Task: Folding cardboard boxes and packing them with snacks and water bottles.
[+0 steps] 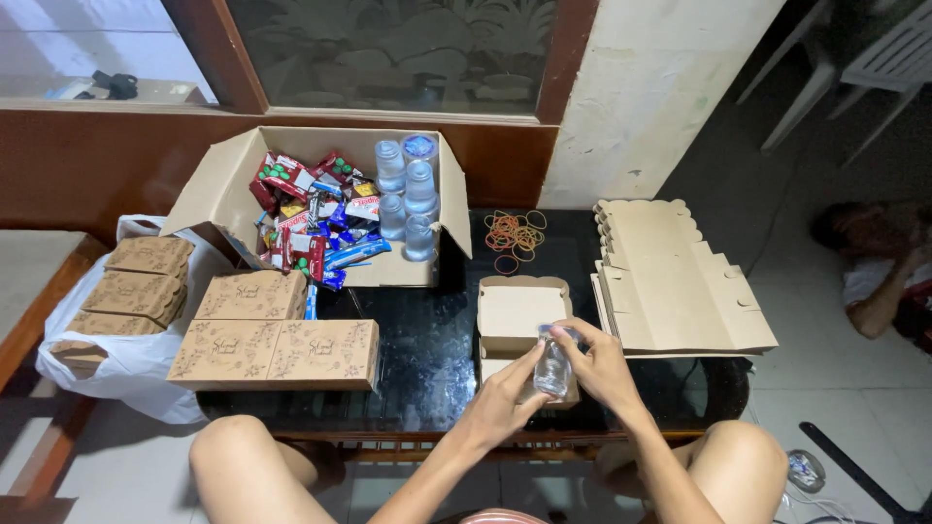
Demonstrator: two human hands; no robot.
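Observation:
A small clear water cup (553, 369) is gripped between both my hands over the near edge of the dark glass table (427, 349). My left hand (505, 400) holds its lower side, my right hand (600, 364) covers its top and right side. Just behind the cup lies an open brown snack box (515, 309), lid folded back. A large cardboard carton (228, 184) at the back holds several wrapped snacks (316, 218) and several stacked water cups (408, 194).
Closed printed boxes (277, 349) lie at the table's left. More closed boxes (136, 286) sit on a white plastic bag. Flat unfolded box blanks (680, 281) are stacked at the right, rubber bands (513, 235) behind. A person (874, 272) sits on the floor at far right.

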